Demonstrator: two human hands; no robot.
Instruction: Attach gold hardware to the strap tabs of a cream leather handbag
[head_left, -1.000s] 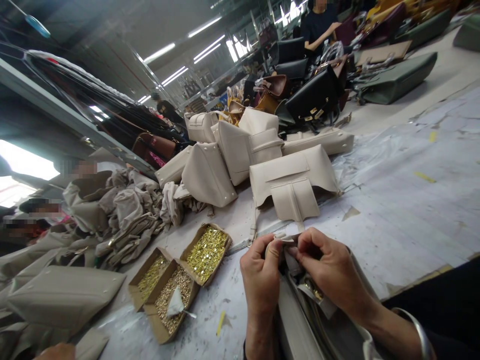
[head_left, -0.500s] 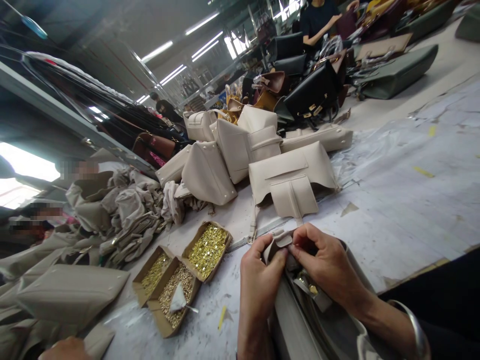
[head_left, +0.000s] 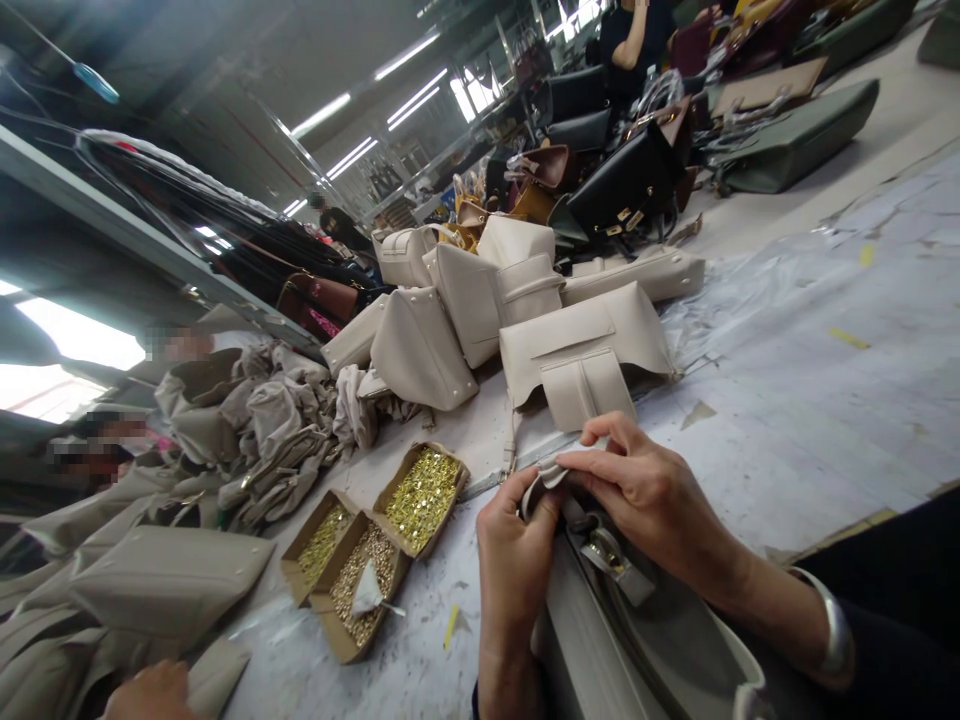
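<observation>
A grey-beige handbag [head_left: 600,650] lies in front of me at the bottom, tilted. My left hand [head_left: 516,565] is closed, its thumb and forefinger pinching a leather strap end [head_left: 553,474] at the bag's top edge. The forefinger of my right hand [head_left: 649,485] presses on the same strap end from the right; its thumb is mostly hidden. Just below my right fingers, gold-coloured hardware [head_left: 604,550] shows on the bag. To the left stand small cardboard boxes: one with shiny gold fittings [head_left: 421,500], one with copper-toned pieces [head_left: 367,570], another with gold pieces [head_left: 322,545].
Several cream handbags [head_left: 585,345] are heaped beyond my hands. Grey-beige bags [head_left: 172,580] pile up at left, where another person's hand [head_left: 154,692] shows. Black bags [head_left: 630,180] and a dark green bag [head_left: 799,140] lie farther back, near a co-worker [head_left: 634,45].
My right hand has shifted up and left, its fingers now stretched over the strap end and raised clear of the gold hardware. My left hand keeps its pinch. The view has turned slightly left.
</observation>
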